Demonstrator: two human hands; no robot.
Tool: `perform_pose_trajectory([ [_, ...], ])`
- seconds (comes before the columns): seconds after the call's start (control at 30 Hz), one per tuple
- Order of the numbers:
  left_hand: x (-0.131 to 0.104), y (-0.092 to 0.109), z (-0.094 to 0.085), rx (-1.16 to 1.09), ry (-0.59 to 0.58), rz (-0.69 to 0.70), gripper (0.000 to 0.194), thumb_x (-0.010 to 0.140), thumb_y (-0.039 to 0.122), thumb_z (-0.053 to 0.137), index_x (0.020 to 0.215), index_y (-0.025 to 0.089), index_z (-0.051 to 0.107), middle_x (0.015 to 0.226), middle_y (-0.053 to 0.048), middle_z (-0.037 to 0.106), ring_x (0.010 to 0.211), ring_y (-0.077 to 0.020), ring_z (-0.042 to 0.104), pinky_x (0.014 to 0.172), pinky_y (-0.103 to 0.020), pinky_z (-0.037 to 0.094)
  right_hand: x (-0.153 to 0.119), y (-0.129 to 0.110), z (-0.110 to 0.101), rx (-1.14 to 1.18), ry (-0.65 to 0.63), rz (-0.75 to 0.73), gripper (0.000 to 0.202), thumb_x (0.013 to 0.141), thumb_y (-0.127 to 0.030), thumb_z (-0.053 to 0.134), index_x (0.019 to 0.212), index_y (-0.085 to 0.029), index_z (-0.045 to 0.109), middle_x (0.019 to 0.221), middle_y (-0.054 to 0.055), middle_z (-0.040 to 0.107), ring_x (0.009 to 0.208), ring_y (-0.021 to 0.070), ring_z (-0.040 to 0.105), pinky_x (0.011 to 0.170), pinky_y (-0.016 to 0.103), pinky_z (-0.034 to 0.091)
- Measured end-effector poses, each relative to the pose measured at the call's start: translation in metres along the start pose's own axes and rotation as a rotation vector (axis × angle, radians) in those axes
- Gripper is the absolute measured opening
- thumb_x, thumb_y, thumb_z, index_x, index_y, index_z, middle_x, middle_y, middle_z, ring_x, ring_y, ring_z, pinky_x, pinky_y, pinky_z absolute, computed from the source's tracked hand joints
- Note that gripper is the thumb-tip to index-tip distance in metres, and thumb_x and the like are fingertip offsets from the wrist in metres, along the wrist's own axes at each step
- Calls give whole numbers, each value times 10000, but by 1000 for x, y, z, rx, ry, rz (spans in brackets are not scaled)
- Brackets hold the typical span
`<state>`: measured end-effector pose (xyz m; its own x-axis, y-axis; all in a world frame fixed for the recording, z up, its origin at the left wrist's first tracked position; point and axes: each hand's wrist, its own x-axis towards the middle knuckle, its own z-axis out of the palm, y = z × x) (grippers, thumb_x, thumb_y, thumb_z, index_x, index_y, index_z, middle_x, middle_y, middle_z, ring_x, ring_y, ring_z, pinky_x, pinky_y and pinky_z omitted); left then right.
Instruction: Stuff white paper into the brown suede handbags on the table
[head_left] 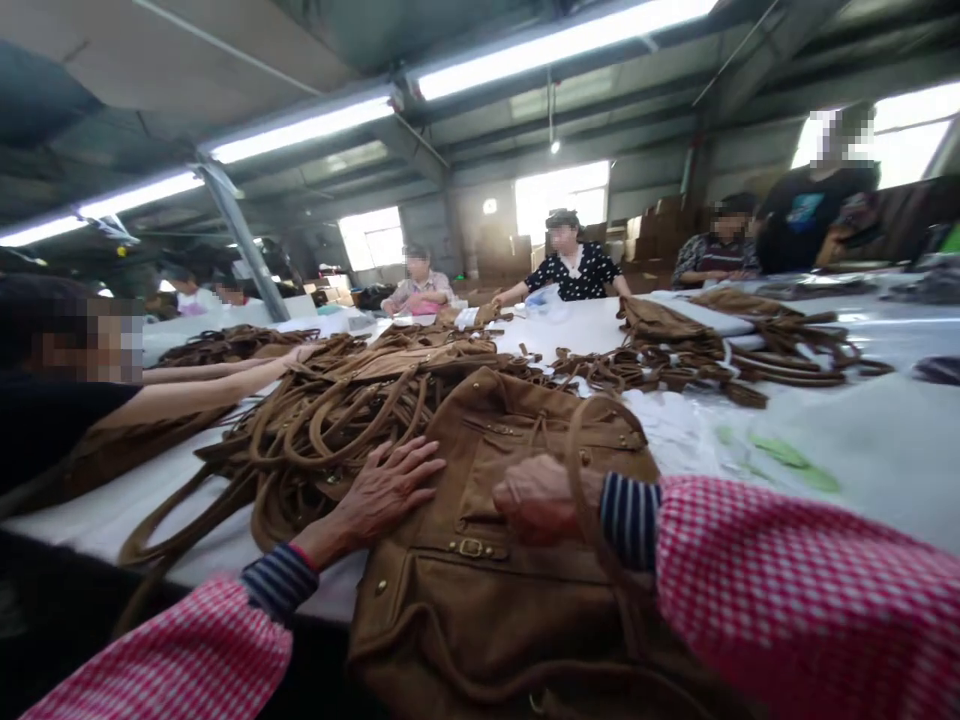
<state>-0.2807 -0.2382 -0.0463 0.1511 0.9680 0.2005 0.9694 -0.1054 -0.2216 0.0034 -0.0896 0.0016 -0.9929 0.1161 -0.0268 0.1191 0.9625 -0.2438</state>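
Observation:
A brown handbag (442,590) with small buckles and looped handles lies flat in front of me. My left hand (379,492) rests on the bag's left edge, its fingers stretched out and apart, holding nothing. Over the bag's front pocket, my right hand (544,497) is curled into a fist and slightly blurred. Whatever it may hold is hidden. One handle (576,455) of the bag loops up around my right wrist. Just beyond my left hand is a heap of similar brown bags (360,400) with tangled handles.
On the left, a co-worker's arm (217,392) reaches into the heap. More brown bags (667,335) and straps lie farther along the white table (885,420). Clear plastic with green marks (795,460) is at right. Several people sit or stand across the table.

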Motion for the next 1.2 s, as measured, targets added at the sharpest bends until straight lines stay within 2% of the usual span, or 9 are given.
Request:
perform_pose_trajectory([
  [0.17, -2, -13, 2, -66, 0, -14, 446, 1039, 442, 477, 1485, 422, 478, 1614, 24, 424, 1485, -228, 365, 1200, -426, 180, -58, 36, 17, 624, -26, 246, 146, 870, -255, 570, 747, -183, 539, 648, -6, 614, 532, 123, 562, 498, 220, 416],
  [0.27, 15, -14, -22, -119, -24, -75, 336, 1001, 455, 525, 1285, 360, 676, 1431, -12, 624, 1331, -261, 537, 1112, -410, 330, -102, 53, 25, 963, 144, 300, 176, 881, -328, 562, 787, -180, 553, 691, -10, 614, 550, 121, 552, 520, 231, 433],
  [0.37, 52, 3, -58, -126, -35, -130, 338, 1017, 451, 461, 1016, 280, 753, 1096, -43, 751, 1058, -247, 662, 965, -382, 424, -129, 61, 27, 779, 370, 346, 141, 859, -307, 600, 837, -173, 641, 756, 5, 629, 671, 144, 567, 598, 253, 418],
  [0.47, 98, 42, -77, -150, -35, -114, 347, 1015, 471, 446, 1080, 266, 719, 1072, -56, 737, 1014, -250, 672, 921, -371, 460, -140, 76, 20, 490, 544, 442, 176, 878, -316, 572, 892, -180, 682, 858, 42, 672, 779, 183, 586, 705, 305, 428],
  [0.6, 140, 102, -48, -250, -235, -54, 486, 959, 488, 535, 1392, 268, 549, 1229, -91, 707, 1122, -296, 672, 945, -395, 513, -148, 116, 8, 381, 747, 590, 258, 899, -384, 541, 932, -183, 699, 899, 61, 705, 764, 194, 592, 724, 331, 436],
  [0.7, 151, 118, -15, -283, -267, -4, 554, 911, 298, 554, 1456, 227, 488, 1438, -132, 594, 1292, -306, 590, 1051, -416, 481, -156, 149, 10, 416, 828, 664, 242, 879, -363, 560, 948, -184, 706, 862, 50, 707, 734, 188, 598, 695, 318, 443],
  [0.83, 155, 89, -23, -377, -164, -34, 492, 871, 190, 474, 1348, 271, 561, 1339, -54, 670, 1228, -249, 632, 1044, -377, 486, -161, 168, 27, 429, 818, 733, 163, 868, -262, 570, 939, -172, 686, 845, 47, 699, 747, 191, 620, 703, 319, 458],
  [1.0, 136, 40, -49, -197, 1, -166, 335, 921, 325, 477, 1199, 323, 665, 1211, 2, 723, 1044, -226, 705, 867, -298, 548, -144, 138, 54, 230, 730, 530, 171, 923, -220, 578, 1074, -211, 656, 1123, 59, 663, 1048, 227, 585, 929, 369, 463],
  [1.2, 136, 41, -20, -75, -239, 146, 322, 868, 270, 496, 1069, 307, 744, 1020, -53, 772, 885, -250, 709, 797, -320, 550, -125, 111, 78, 24, 548, 442, 162, 977, -321, 569, 1072, -227, 661, 1222, 82, 603, 1179, 309, 489, 1034, 523, 409],
])
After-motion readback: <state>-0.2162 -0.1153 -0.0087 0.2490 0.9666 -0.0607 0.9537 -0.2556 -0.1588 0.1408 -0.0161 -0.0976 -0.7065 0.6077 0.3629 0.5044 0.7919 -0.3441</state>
